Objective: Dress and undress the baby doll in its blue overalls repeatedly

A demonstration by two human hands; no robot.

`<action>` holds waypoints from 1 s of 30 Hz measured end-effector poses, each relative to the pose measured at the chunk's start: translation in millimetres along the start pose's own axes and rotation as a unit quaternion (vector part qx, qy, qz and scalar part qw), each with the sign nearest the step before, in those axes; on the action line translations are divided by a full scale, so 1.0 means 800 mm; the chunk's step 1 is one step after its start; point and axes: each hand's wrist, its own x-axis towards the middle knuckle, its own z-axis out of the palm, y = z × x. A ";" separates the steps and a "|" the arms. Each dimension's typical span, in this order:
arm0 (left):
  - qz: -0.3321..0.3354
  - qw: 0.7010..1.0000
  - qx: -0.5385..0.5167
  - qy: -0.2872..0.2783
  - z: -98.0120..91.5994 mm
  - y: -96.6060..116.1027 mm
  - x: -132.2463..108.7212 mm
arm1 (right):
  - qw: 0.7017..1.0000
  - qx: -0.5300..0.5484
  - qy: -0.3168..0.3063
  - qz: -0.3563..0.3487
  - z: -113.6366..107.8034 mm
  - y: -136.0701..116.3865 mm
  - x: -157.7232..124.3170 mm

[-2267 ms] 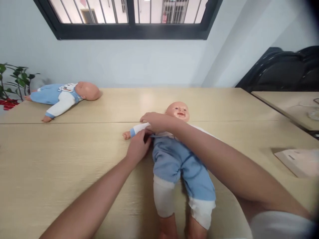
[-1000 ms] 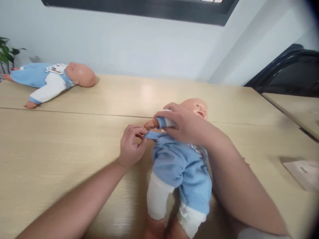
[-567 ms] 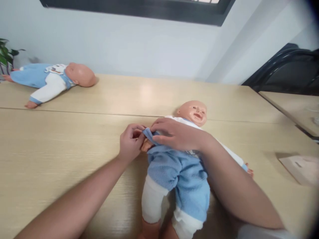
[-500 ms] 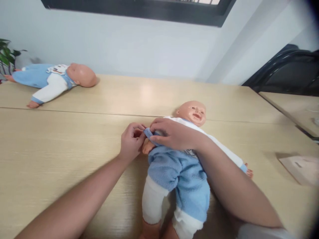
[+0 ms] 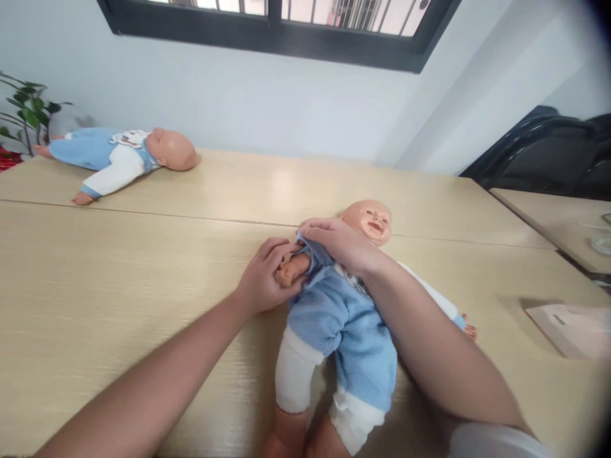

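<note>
The left hand's (image 5: 262,280) fingers curve, half-closed, around the peach plastic hand (image 5: 289,270) of a bald baby doll (image 5: 329,318) (whether they grip it, I cannot tell). Just right of them, the right hand's (image 5: 338,242) bent fingers hold blue fleece cloth (image 5: 319,252). Beneath both, the doll lies face-up on the pale wooden surface (image 5: 119,280); well left of the fingers lies a second blue-and-white-clothed doll (image 5: 114,156).

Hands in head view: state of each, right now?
Left hand: closed around the doll's hand.
Right hand: closed, holding the doll's blue clothing.
</note>
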 end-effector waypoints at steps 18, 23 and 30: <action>0.121 0.992 0.020 -0.026 -0.005 -0.005 0.003 | 0.930 -0.331 -0.087 0.136 -0.030 -0.053 0.029; 0.138 0.989 0.035 -0.034 -0.010 -0.002 0.003 | 0.899 -0.358 -0.152 0.202 -0.007 -0.070 0.065; 0.142 0.989 0.014 -0.028 -0.015 0.006 0.002 | 0.908 -0.294 -0.102 0.281 -0.005 -0.050 0.093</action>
